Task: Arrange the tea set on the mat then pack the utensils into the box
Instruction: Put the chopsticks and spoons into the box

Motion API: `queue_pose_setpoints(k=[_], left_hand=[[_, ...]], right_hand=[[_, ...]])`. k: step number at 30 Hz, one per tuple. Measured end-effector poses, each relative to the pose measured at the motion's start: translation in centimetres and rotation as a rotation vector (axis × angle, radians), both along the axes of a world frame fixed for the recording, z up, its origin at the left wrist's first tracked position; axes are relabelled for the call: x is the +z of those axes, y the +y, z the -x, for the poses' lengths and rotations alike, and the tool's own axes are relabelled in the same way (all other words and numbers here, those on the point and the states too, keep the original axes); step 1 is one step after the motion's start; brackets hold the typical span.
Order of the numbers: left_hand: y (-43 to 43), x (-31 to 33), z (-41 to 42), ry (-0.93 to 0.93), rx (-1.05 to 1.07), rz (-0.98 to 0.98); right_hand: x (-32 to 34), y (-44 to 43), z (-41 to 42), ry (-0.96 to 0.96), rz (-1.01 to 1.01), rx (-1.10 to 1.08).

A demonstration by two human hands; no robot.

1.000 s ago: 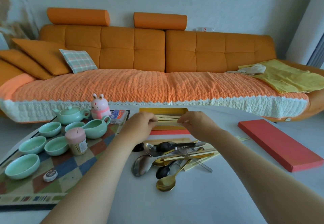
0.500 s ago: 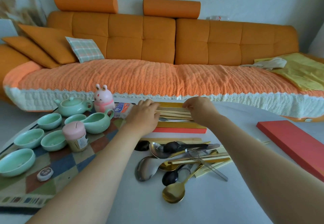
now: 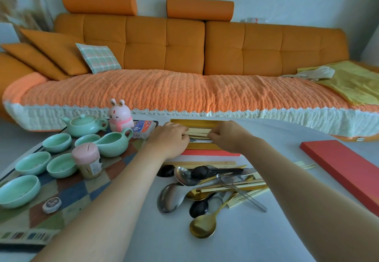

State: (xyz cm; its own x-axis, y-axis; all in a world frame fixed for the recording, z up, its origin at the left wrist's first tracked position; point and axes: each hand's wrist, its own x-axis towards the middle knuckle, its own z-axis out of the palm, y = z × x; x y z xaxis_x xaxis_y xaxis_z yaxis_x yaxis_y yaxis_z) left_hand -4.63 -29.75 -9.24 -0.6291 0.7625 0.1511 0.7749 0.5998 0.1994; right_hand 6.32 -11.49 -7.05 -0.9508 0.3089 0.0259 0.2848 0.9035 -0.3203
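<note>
Teacups point(image 3: 32, 162), a teapot point(image 3: 83, 125) and a pitcher point(image 3: 112, 143) sit on the checked mat point(image 3: 67, 200) at the left of the table point(image 3: 143, 241). Next, the left hand point(image 3: 170, 140) has its fingers curled on one end of the chopsticks point(image 3: 198, 132), which lie in the gold-lined box point(image 3: 192, 123). The right hand point(image 3: 228, 136) grips their other end, fingers bent round them. A heap of spoons point(image 3: 184, 176) lies in front of the box. A red lid point(image 3: 340, 167) lies flat at far right.

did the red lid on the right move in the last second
No. The red lid lies just as far right of the utensil pile; only the camera shifted.
</note>
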Motion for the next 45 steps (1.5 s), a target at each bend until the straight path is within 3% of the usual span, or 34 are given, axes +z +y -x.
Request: queue_pose_setpoints(k=[6,9,14,21,28,34,40,43,45], left_hand=[[-0.4,0.6,-2.1,0.192,-0.084,-0.274],[-0.8,1.3,-3.3,0.197,-0.131,-0.351],[-2.1,1.5,-4.8,0.052,-0.089,-0.228],[-3.7,1.0,-5.1,-0.040,-0.048,-0.018],[-3.6,0.9,-5.3,-0.072,-0.056,-0.027],[-3.2,1.0,-4.1,-0.138,-0.054,-0.095],[-1.8,1.7,-2.5,0.079,-0.053,-0.331],[-1.4,1.3,-1.5,0.211,-0.035,-0.344],[-1.2,0.8,-0.9,0.182,-0.020,-0.296]], right_hand=[[2.0,-1.5,-2.0,0.204,-0.140,0.126],[2.4,-3.0,-2.7,0.127,-0.122,0.153],[1.0,-4.7,-3.8,-0.169,-0.317,0.205],[-0.8,-4.4,-4.7,-0.166,-0.366,0.129],[-1.0,-4.8,-4.8,-0.114,-0.344,0.084],[0.2,-3.6,-4.7,0.101,-0.208,0.109],[0.9,-1.8,-3.6,0.331,-0.030,0.046],[0.8,-0.7,-2.1,0.366,-0.025,-0.022],[0.7,0.0,-1.1,0.336,-0.032,-0.075]])
